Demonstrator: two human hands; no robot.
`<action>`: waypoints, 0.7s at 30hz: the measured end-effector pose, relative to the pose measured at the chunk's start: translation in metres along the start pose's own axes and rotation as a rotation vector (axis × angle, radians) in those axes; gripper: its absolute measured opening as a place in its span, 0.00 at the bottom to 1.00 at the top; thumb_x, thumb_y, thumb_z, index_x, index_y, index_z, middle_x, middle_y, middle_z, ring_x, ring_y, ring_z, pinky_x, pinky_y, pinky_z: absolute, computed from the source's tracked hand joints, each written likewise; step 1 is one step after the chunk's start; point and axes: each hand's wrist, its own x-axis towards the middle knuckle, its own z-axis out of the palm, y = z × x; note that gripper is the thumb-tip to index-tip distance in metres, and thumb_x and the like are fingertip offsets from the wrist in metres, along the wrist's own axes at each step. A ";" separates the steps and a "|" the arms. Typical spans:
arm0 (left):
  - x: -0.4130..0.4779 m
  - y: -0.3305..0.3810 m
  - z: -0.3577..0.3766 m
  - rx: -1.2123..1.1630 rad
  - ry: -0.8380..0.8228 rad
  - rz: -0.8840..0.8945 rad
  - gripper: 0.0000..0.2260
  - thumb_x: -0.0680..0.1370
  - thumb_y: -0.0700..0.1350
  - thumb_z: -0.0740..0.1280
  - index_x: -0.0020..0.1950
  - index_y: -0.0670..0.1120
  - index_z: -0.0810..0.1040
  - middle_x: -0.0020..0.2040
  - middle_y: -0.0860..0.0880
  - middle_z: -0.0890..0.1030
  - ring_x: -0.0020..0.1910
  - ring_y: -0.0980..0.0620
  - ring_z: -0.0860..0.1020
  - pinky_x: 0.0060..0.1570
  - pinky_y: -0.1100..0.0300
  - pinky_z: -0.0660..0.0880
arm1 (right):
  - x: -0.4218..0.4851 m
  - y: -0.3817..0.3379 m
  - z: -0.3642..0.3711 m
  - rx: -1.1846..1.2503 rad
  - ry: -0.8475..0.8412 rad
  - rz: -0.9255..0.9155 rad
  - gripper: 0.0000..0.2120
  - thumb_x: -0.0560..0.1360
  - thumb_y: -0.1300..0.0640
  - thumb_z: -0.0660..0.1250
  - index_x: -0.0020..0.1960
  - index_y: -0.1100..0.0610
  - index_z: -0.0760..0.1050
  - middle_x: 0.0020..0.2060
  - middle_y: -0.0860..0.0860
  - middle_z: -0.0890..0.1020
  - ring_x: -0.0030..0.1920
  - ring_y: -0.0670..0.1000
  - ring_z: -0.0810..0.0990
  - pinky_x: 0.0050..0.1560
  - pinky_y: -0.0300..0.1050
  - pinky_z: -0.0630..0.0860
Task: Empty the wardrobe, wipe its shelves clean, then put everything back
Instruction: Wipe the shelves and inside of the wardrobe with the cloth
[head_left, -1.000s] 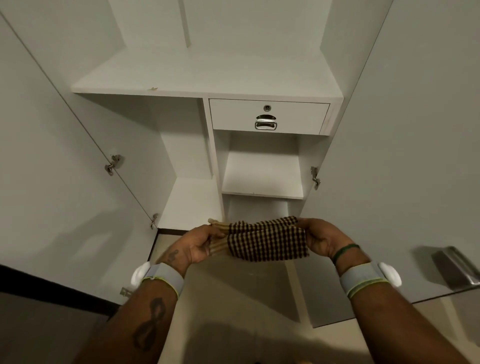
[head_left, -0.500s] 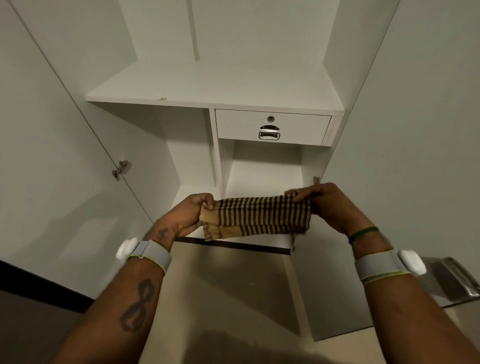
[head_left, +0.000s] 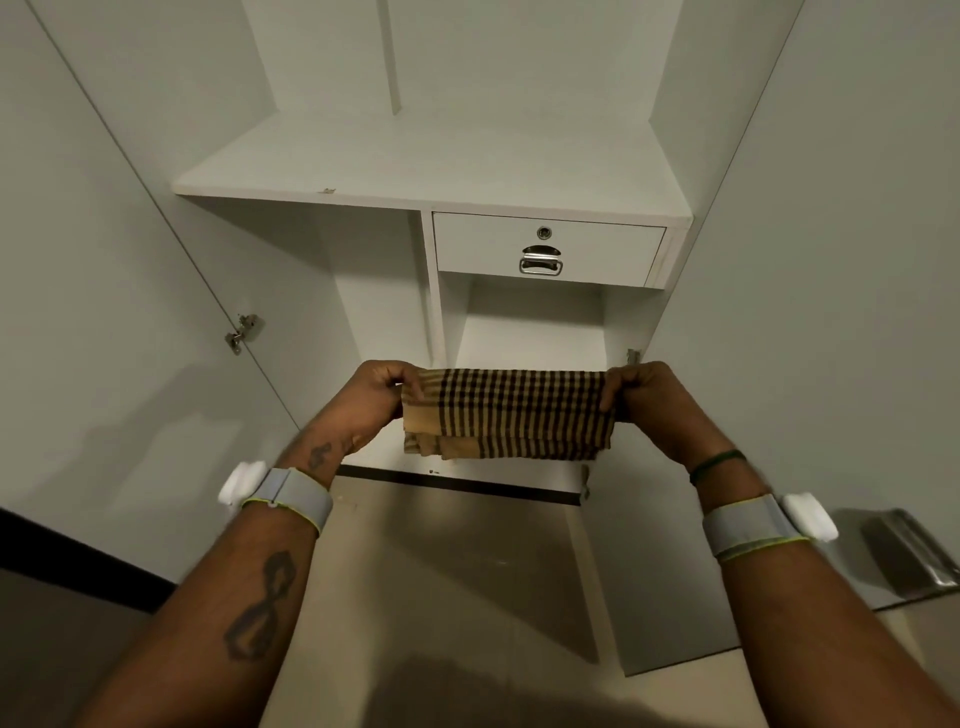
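The big white wardrobe (head_left: 467, 78) stands open in front of me, and I see nothing on its shelves. Its left door (head_left: 104, 312) and right door (head_left: 805, 312) are swung wide on both sides of me. If I step in without looking I may bump one, and the metal hinge (head_left: 243, 332) on the left door could scratch my arm. The wide top shelf (head_left: 415, 161) is far and high, so if I wipe only its near part, the far corners may stay dusty. The drawer (head_left: 478, 244) under its right side is closed, and I could forget to look inside it. The checked cloth (head_left: 509, 415) is up in the air, low and near, in front of the small space under the drawer. It is folded in layers and the bottom layers hang loose, so they could fall open or drag on the floor (head_left: 441, 571) and pick up dirt. My left hand (head_left: 382, 397) pinches the cloth's left end and my right hand (head_left: 641, 395) pinches its right end, with fingers curled round the edge. If one hand lets go too soon, the cloth will flop down. A tiny brown chip (head_left: 329, 191) on the shelf's front edge could catch the threads.
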 end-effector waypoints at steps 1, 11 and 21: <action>-0.002 0.001 0.001 -0.041 0.000 -0.003 0.25 0.74 0.21 0.58 0.30 0.46 0.82 0.46 0.39 0.83 0.46 0.41 0.81 0.43 0.55 0.79 | -0.001 0.000 0.001 0.031 -0.014 0.018 0.21 0.77 0.76 0.55 0.37 0.62 0.81 0.43 0.56 0.84 0.50 0.56 0.83 0.51 0.50 0.83; -0.010 -0.022 0.007 -0.227 -0.077 -0.174 0.15 0.79 0.37 0.68 0.66 0.45 0.80 0.61 0.39 0.81 0.59 0.39 0.81 0.55 0.45 0.80 | 0.001 0.021 0.027 0.095 0.025 0.081 0.10 0.75 0.69 0.68 0.54 0.58 0.79 0.56 0.55 0.80 0.54 0.56 0.80 0.42 0.44 0.80; -0.015 -0.042 0.015 -0.180 0.045 -0.292 0.19 0.74 0.30 0.73 0.60 0.49 0.84 0.51 0.45 0.85 0.47 0.48 0.83 0.43 0.60 0.82 | -0.008 0.047 0.052 0.182 0.022 0.288 0.12 0.77 0.71 0.65 0.55 0.62 0.83 0.56 0.54 0.82 0.56 0.54 0.81 0.49 0.44 0.81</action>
